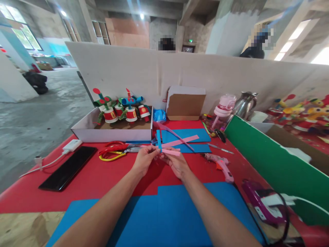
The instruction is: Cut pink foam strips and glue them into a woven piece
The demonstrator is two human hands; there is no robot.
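Observation:
My left hand (146,157) pinches the lower end of a narrow blue paper strip (159,138), which stands up from the fingers. My right hand (177,165) has its fingers closed on a short pink paper strip (171,152) that crosses the blue one at its lower end. Whether the two strips are joined is hidden by the fingertips. Just beyond the hands, a longer pink strip (189,139) lies over blue paper sheets (200,134). Scissors (113,151) with red and yellow handles rest left of my left hand.
A white box (113,134) holds several paper-cup figures (131,114). A black phone (68,168) lies at left. On the right are a pink glue gun (218,163), a green-sided box (264,168) and a purple device (266,202) with cables. Blue board (159,219) lies under my forearms.

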